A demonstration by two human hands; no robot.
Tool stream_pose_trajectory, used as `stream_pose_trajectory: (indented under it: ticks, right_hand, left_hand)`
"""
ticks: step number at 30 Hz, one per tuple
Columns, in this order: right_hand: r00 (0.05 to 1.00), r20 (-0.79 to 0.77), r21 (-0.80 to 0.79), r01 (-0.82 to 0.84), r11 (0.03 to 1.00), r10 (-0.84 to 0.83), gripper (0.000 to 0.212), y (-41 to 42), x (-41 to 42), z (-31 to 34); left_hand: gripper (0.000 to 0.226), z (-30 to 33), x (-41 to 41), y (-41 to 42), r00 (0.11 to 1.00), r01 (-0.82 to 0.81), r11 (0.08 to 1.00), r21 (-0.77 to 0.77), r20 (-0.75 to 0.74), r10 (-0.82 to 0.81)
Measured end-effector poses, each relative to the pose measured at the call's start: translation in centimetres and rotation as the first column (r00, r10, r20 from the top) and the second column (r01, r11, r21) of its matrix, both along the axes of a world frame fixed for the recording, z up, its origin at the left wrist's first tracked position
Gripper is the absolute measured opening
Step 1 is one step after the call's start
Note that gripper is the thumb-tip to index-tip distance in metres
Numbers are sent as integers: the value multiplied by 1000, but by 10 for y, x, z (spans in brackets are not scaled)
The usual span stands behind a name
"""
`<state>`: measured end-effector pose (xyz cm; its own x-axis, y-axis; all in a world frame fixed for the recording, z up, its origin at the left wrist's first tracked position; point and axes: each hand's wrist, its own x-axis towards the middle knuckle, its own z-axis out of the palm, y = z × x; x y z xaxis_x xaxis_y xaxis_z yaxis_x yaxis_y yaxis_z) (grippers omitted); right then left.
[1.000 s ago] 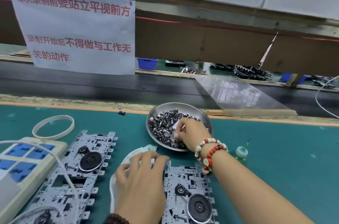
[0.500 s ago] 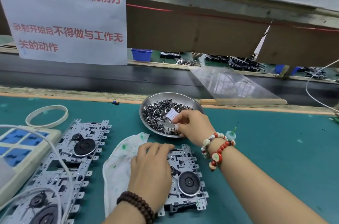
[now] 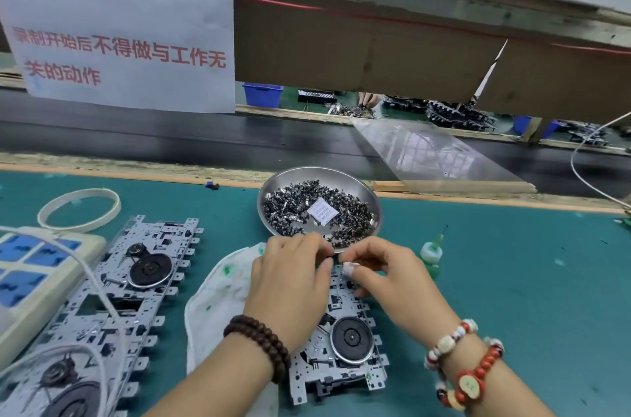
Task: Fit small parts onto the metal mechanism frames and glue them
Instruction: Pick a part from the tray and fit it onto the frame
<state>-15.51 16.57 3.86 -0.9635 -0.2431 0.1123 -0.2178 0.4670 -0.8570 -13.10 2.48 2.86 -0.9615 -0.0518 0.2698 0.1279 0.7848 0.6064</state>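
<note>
Two hands are meeting over the metal frame [image 3: 341, 345] on the counter [image 3: 512, 280]; your left hand [image 3: 290, 280] and right hand [image 3: 392, 276] are pinching something tiny, too small to tell. Next you are probably needing to push it gently on, then glue.

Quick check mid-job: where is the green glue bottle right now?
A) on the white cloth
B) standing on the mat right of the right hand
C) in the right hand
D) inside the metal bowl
B: the green glue bottle stands upright on the teal mat, just beyond the right hand, which does not hold it.
</note>
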Motion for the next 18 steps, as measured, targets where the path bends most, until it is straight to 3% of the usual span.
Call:
stream_pose_trajectory:
  ticks: [5,14,18]
  right_hand:
    - [996,-75,85,43,995,-37,17,5,2,-10]
    - [998,-55,13,20,1000,-19,22,8,2,-14]
    - [999,17,-49,29,998,-28,20,10,0,-17]
  left_hand:
    - [8,-6,-6,2,995,101,984,144,6,-103]
    - [3,-19,-5,0,980,184,967,178,-103,-168]
    - [11,-22,-6,3,979,177,976,125,-127,-161]
